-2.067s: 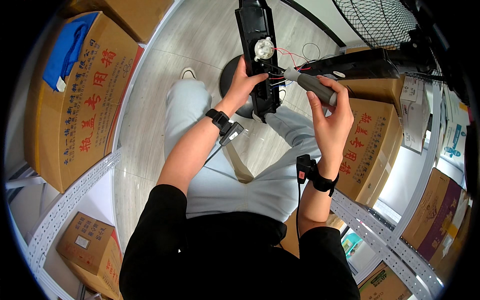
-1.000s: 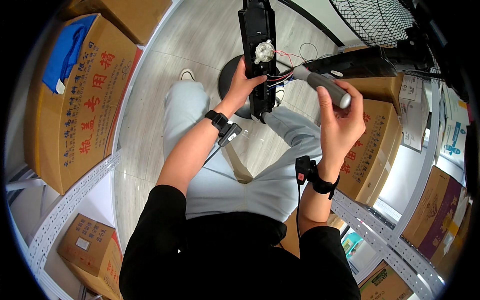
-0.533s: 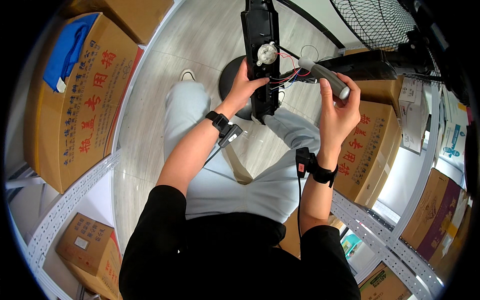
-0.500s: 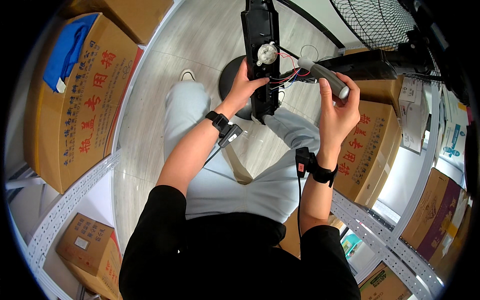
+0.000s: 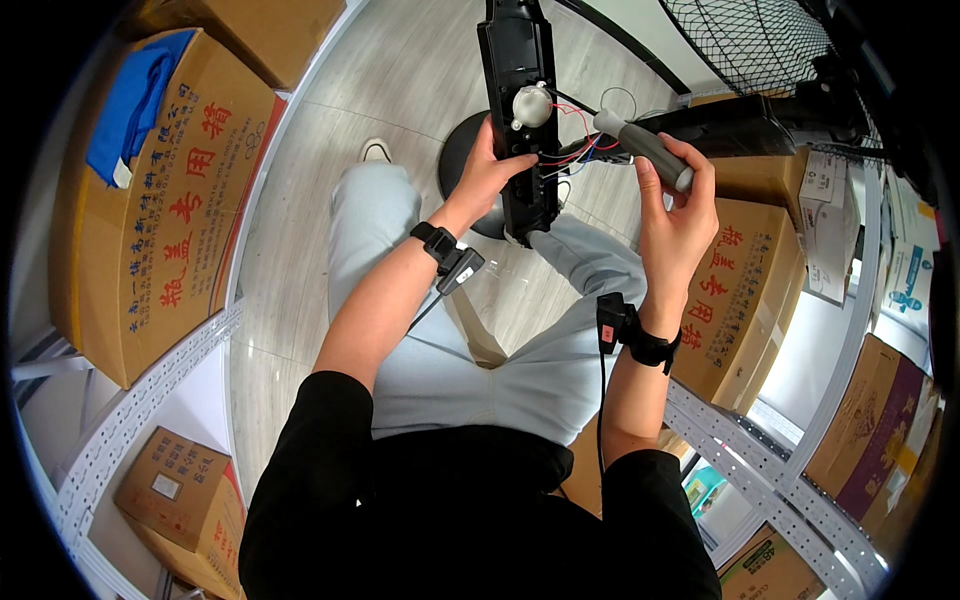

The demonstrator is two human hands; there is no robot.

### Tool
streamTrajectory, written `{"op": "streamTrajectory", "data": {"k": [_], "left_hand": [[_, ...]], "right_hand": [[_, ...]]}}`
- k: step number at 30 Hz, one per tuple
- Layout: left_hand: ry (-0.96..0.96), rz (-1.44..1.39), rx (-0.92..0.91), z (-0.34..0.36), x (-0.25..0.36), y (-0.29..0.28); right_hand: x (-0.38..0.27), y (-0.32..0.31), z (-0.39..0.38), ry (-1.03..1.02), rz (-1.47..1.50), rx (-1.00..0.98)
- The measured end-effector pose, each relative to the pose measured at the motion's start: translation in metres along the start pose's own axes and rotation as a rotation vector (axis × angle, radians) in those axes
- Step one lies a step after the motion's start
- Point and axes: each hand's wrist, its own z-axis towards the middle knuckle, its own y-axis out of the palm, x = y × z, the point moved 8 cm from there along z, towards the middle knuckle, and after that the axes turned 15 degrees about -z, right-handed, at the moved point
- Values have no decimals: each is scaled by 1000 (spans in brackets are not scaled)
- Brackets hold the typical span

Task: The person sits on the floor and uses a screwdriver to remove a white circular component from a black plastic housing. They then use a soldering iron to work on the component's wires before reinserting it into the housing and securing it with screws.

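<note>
My left hand (image 5: 490, 172) grips the edge of a long black plastic housing (image 5: 522, 62), its thumb across the front and its other fingers partly hidden behind. A small round metal motor (image 5: 533, 106) with side ears sits in the housing. In my right hand (image 5: 678, 215) is a screwdriver (image 5: 650, 152) with a thick grey handle, held between thumb and fingers. Its thin dark shaft points left toward the upper ear of the motor; whether the tip touches a screw is too small to tell. Red, blue and white wires (image 5: 590, 152) run from the housing to the right, under the screwdriver.
A black fan grille (image 5: 750, 40) and a dark fan body (image 5: 740, 130) stand at the upper right. A round black base (image 5: 465, 165) rests on the floor behind the housing. Cardboard boxes (image 5: 150, 200) fill metal shelves on both sides; a blue cloth (image 5: 135, 105) lies on one.
The housing's upper end and the motor have tilted slightly to the left. The screwdriver handle has shifted a little left and turned slightly in my right hand.
</note>
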Motion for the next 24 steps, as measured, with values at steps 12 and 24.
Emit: {"op": "streamTrajectory", "data": {"k": [12,24], "left_hand": [[8,46,-9,-2,2,2],[7,-7,24,0,0,-4]], "right_hand": [[6,-9,10,198,-111,-63],[-18,-20,4,27,7,78]]}}
